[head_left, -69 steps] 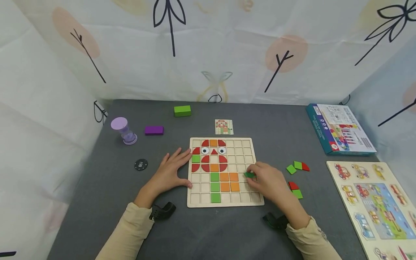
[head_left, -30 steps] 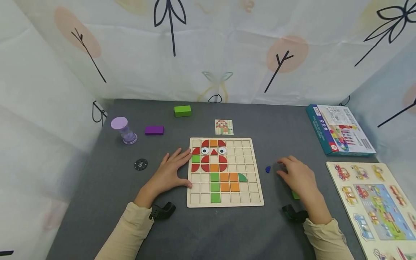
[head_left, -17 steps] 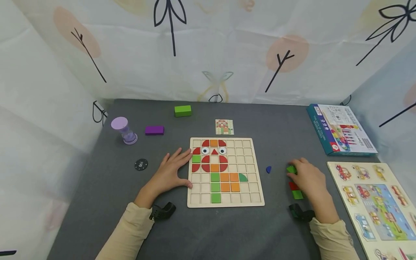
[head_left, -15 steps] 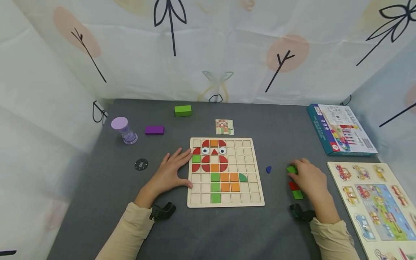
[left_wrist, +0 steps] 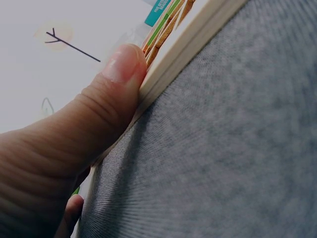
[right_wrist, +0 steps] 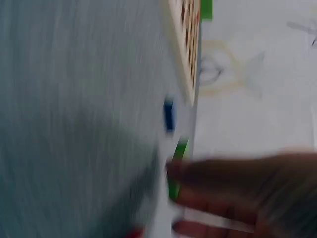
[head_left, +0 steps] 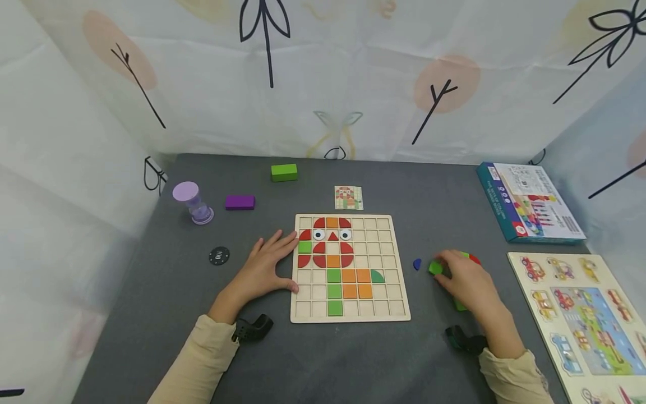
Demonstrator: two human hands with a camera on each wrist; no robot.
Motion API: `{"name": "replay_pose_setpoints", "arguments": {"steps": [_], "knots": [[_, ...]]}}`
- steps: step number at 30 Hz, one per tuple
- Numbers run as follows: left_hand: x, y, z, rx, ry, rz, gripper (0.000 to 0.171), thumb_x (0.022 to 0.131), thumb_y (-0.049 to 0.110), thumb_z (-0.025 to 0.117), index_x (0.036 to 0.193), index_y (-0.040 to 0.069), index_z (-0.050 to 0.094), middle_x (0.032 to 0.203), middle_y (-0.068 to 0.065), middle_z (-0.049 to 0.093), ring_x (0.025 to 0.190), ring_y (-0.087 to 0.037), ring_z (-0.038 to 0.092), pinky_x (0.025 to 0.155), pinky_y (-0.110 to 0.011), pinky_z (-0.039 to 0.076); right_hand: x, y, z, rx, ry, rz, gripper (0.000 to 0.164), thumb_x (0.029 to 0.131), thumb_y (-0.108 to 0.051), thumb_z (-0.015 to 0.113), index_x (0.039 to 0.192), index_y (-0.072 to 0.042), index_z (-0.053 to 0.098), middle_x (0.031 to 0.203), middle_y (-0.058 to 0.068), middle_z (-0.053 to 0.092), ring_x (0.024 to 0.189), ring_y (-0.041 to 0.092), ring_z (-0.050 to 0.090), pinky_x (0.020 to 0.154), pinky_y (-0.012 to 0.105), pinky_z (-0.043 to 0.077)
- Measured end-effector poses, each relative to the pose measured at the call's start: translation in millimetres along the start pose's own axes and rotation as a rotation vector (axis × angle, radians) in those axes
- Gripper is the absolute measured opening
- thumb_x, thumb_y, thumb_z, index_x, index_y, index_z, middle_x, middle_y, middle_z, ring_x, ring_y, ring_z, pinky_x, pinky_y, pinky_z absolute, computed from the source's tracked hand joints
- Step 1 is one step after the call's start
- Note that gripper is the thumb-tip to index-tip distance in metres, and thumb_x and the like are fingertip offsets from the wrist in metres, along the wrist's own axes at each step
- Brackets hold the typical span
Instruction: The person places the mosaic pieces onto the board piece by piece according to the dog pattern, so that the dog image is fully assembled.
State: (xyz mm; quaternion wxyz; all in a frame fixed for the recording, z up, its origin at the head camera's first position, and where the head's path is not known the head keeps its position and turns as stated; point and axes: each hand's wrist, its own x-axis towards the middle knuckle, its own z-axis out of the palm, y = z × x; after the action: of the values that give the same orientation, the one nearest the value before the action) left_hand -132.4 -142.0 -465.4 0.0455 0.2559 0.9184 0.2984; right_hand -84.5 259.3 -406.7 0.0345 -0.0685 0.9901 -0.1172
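In the head view, a wooden grid board (head_left: pixel 375 311) lies mid-table, part filled with red, orange and green tiles and two eye tiles. My left hand (head_left: pixel 264 266) rests at its left edge, fingers spread, and the left wrist view has the thumb (left_wrist: pixel 116 91) against the board's side. To the right of the board, my right hand (head_left: pixel 466 280) pinches a light green square tile (head_left: pixel 435 267); the right wrist view is blurred but has that tile between thumb and fingers. A small blue piece (head_left: pixel 416 264) lies between board and hand. Under the hand, a red tile (head_left: pixel 474 258) and green ones are partly hidden.
Behind the board lies a small pattern card (head_left: pixel 348 197). A green block (head_left: pixel 284 172), purple block (head_left: pixel 239 202), purple sand timer (head_left: pixel 193 203) and black round disc (head_left: pixel 219 256) stand left. To the right are a game box (head_left: pixel 530 201) and a picture puzzle board (head_left: pixel 550 311).
A dark green rounded tile has been set in the board and let go. My right hand went to the loose tiles, took a light green square and moved slightly left. My left hand stayed put.
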Motion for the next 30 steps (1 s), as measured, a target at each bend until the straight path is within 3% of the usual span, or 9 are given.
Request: {"name": "replay_pose_setpoints", "arguments": {"steps": [6, 12, 23, 27, 30], "knots": [[0.6, -0.1, -0.3, 0.011, -0.022, -0.015, 0.105, 0.054, 0.061, 0.071, 0.14, 0.018, 0.03, 0.146, 0.004, 0.024, 0.136, -0.025, 0.01, 0.105, -0.054, 0.002, -5, -43, 17, 0.055, 0.005, -0.297, 0.032, 0.069, -0.014, 0.075, 0.099, -0.013, 0.063, 0.092, -0.004, 0.059, 0.074, 0.009, 0.052, 0.063, 0.027, 0.047], [0.7, 0.1, -0.4, 0.01, -0.029, -0.022, 0.105, 0.053, 0.061, 0.071, 0.14, 0.018, 0.03, 0.146, 0.004, 0.023, 0.136, -0.024, 0.01, 0.105, -0.054, 0.002, -5, -66, 26, 0.055, -0.016, -0.453, 0.028, 0.07, -0.017, 0.075, 0.097, -0.016, 0.065, 0.094, -0.006, 0.06, 0.079, 0.006, 0.054, 0.066, 0.027, 0.048], [0.9, 0.7, -1.4, 0.011, -0.026, -0.019, 0.105, 0.054, 0.061, 0.072, 0.14, 0.018, 0.03, 0.146, 0.004, 0.024, 0.136, -0.024, 0.01, 0.105, -0.053, 0.002, -2, -68, 31, 0.049, 0.036, -0.528, 0.025, 0.07, -0.017, 0.074, 0.094, -0.017, 0.066, 0.092, -0.007, 0.058, 0.079, 0.005, 0.054, 0.066, 0.026, 0.048], [0.4, 0.9, -0.8, 0.009, -0.019, -0.018, 0.105, 0.054, 0.06, 0.072, 0.14, 0.018, 0.03, 0.146, 0.004, 0.024, 0.136, -0.024, 0.01, 0.105, -0.053, 0.002, -4, -66, 28, 0.043, 0.038, -0.488, 0.028, 0.07, -0.018, 0.075, 0.097, -0.018, 0.066, 0.095, -0.007, 0.058, 0.08, 0.005, 0.053, 0.067, 0.027, 0.048], [-0.2, 1.0, 1.0, 0.006, -0.017, -0.014, 0.105, 0.053, 0.061, 0.072, 0.14, 0.017, 0.031, 0.146, 0.003, 0.025, 0.136, -0.025, 0.011, 0.105, -0.054, 0.003, -10, -55, 20, 0.034, 0.057, -0.404, 0.033, 0.068, -0.017, 0.076, 0.099, -0.016, 0.065, 0.096, -0.005, 0.058, 0.08, 0.008, 0.054, 0.067, 0.029, 0.049]]}}
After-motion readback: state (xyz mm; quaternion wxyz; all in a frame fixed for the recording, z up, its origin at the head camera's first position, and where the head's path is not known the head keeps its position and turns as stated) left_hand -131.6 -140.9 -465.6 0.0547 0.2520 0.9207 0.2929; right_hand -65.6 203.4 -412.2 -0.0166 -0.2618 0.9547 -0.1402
